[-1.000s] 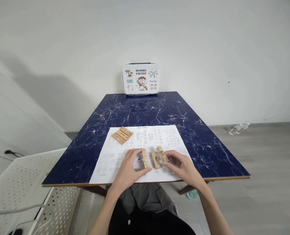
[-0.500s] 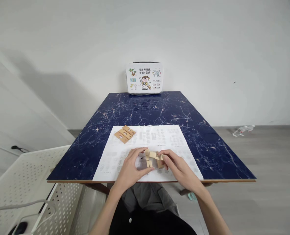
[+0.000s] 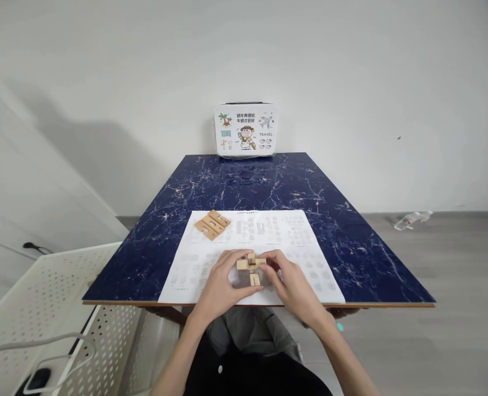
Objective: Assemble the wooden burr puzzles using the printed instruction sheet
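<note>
Single head-worn view, facing forward and down over blue table (image 3: 248,190).

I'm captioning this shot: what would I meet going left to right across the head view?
White perforated unit → left hand → wooden blocks → right hand → clear plastic item on the floor.

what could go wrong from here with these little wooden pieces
The light wooden pieces cross closely between the left hand and right hand, so a slight push from either might knock one out of line.

The paper sheet reaches the near edge of the table; a forearm might drag it, shifting the notched wooden plates lying on it.
</note>
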Tool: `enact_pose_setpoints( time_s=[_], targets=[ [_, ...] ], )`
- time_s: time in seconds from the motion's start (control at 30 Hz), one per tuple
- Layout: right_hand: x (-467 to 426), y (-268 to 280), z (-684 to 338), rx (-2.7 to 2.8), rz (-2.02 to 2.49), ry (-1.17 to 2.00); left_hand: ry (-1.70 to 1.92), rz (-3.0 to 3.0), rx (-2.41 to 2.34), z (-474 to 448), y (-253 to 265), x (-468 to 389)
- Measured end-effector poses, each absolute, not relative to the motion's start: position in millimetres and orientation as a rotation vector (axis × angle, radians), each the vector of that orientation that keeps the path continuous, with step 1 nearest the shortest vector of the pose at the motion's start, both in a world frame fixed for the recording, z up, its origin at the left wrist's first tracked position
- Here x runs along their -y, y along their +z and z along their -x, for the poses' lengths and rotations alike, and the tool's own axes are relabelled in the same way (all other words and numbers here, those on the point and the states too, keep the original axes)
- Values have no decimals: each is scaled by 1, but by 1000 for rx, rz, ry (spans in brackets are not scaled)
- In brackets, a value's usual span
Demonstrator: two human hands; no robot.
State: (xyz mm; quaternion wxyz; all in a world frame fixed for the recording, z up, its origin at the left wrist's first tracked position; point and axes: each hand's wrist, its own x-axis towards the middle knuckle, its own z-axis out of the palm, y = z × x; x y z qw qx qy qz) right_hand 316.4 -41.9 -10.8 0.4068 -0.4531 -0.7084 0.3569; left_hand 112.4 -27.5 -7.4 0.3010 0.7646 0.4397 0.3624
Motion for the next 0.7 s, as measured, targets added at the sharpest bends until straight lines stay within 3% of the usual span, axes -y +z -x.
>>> enact_pose_setpoints(
  time_s=[0.7],
  targets=[
    [49,-1,-319,1735,1145,970,981,-2005,-1176,-111,-5,29]
  ],
)
